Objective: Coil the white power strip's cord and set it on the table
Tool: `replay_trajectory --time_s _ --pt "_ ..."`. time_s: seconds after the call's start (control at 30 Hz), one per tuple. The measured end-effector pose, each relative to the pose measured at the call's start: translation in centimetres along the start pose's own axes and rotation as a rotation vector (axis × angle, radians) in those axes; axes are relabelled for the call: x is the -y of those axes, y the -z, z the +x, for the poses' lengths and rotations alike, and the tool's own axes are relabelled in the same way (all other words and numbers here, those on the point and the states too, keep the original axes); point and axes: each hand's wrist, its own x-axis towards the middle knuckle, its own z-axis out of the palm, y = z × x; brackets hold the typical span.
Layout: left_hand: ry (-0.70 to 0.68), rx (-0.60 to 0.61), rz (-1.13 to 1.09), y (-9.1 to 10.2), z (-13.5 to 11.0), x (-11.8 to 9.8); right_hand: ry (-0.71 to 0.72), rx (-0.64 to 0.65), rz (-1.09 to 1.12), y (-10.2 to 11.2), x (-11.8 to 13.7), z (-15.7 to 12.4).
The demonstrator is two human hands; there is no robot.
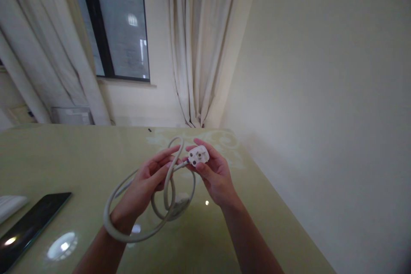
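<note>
My right hand (215,175) holds a white three-pin plug (198,155) above the table, fingers curled round it, pins facing up. A thick white cable (111,205) runs from the plug in several loose loops. My left hand (146,182) pinches the cable close to the plug, and one big loop hangs round my left wrist. The lower loops droop just above the glossy tabletop.
The yellow-green glossy table (73,158) reaches to the wall on the right. A dark flat phone or tablet (30,224) lies at the left front, a white object (9,205) beside it. Curtains (199,43) and a window (118,21) stand behind the table.
</note>
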Motion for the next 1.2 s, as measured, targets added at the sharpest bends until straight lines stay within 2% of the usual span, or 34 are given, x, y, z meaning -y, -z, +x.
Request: replay_trajectory --time_s 0.27,0.4,0.5,0.6,0.7,0.77,0.87,1.0,1.1,1.2 --pt "0.027 0.007 -0.050 -0.3 -0.2 -0.5 -0.002 -0.041 0.017 -0.2 0.0 0.1" --pt "0.022 0.072 -0.066 -0.1 -0.2 -0.4 0.008 -0.083 0.011 0.1 0.0 0.2" --pt "-0.022 0.127 -0.066 0.1 -0.2 -0.2 0.008 -0.102 0.011 0.2 0.0 0.3" --pt "-0.094 0.133 -0.062 0.2 -0.1 -0.2 0.028 -0.142 -0.023 0.3 0.0 0.4" --pt "-0.149 0.143 -0.048 -0.2 0.1 -0.4 0.042 -0.184 -0.151 0.4 -0.1 0.6" --pt "-0.171 0.149 -0.017 -0.5 0.3 -0.4 0.004 -0.160 -0.239 0.4 -0.3 0.6" --pt "-0.209 0.107 0.043 -0.8 0.5 -0.2 -0.051 -0.139 -0.289 0.0 -0.9 0.7" --pt "-0.252 0.085 0.087 -0.5 0.8 0.4 -0.070 -0.229 -0.313 -0.5 -2.5 0.6" --pt "-0.236 0.113 0.155 -0.2 1.0 0.9 -0.093 -0.185 -0.303 -0.6 -3.8 0.5" --pt "-0.206 0.089 0.271 0.0 1.3 1.3 -0.142 -0.143 -0.225 -0.7 -4.6 0.5"
